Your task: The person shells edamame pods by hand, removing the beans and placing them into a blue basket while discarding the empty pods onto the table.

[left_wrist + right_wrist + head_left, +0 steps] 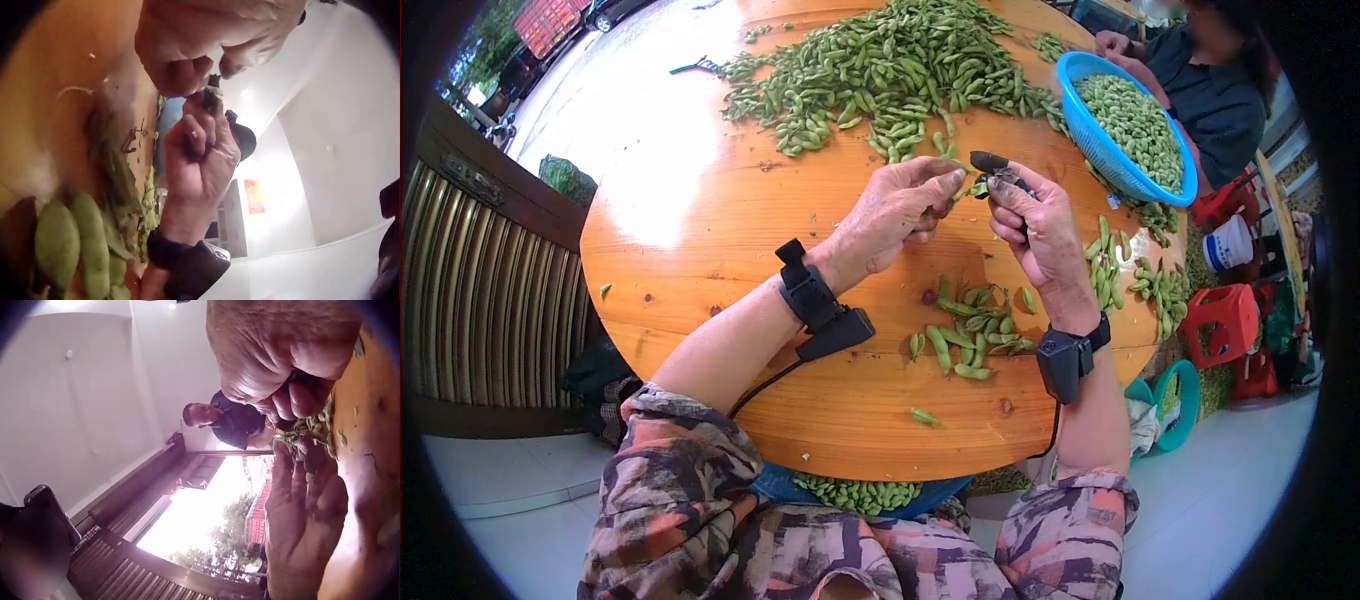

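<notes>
In the head view, my left hand (pixel 897 215) pinches a green soybean pod (pixel 963 192) between thumb and forefinger. Facing it, my right hand (pixel 1040 225) grips a small black tool (pixel 990 163), its kind mostly hidden by the curled fingers and thumb. Fingertips of both hands come close together over the wooden table (pixel 690 290). Below them lies a small group of soybean pods (pixel 970 335). In the left wrist view, the right hand (pixel 200 162) holds dark and green bits at its fingertips, right by the left hand (pixel 219 40).
A large heap of pods (pixel 890 65) covers the table's far side. At the right stands a blue basket (pixel 1072 115) full of pods, with a seated person (pixel 1215 90) behind it. More pods (pixel 1105 265) lie along the right edge. A blue basin (pixel 775 483) sits below the front edge.
</notes>
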Tool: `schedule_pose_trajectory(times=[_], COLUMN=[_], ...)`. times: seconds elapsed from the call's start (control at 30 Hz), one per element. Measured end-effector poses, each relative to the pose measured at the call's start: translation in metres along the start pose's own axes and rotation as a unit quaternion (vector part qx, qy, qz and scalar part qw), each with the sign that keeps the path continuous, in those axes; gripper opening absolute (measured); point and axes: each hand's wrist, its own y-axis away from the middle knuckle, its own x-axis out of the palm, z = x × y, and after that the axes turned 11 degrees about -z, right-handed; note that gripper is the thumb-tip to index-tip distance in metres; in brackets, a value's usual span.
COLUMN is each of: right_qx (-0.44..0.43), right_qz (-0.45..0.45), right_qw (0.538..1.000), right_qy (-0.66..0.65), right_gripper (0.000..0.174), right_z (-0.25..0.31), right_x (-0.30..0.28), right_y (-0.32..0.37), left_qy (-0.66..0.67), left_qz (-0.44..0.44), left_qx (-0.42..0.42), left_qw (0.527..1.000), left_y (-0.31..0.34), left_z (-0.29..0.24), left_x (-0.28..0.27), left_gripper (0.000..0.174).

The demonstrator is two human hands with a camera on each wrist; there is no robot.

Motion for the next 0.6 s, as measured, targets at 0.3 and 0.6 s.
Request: schedule_pose_trajectory(times=[0.3, 0.6], right_qx=[-0.041, -0.055], right_qz=[-0.041, -0.096], right_qw=[0.998, 0.974], right_qy=[-0.001, 0.198], right_gripper=[0.026, 0.025], right_z=[-0.001, -0.004], right_x=[-0.005, -0.015], right_y=[-0.005, -0.008], left_qy=[-0.048, 0.054], left_qz=[0.119, 0.025], left_qx=[-0.092, -0.070], left_qw=[0.987, 0.996], left_y=[-0.011, -0.010], left_z=[0.004, 0.001], left_x=[-0.014, -0.012], left_gripper=[0.018, 0.007])
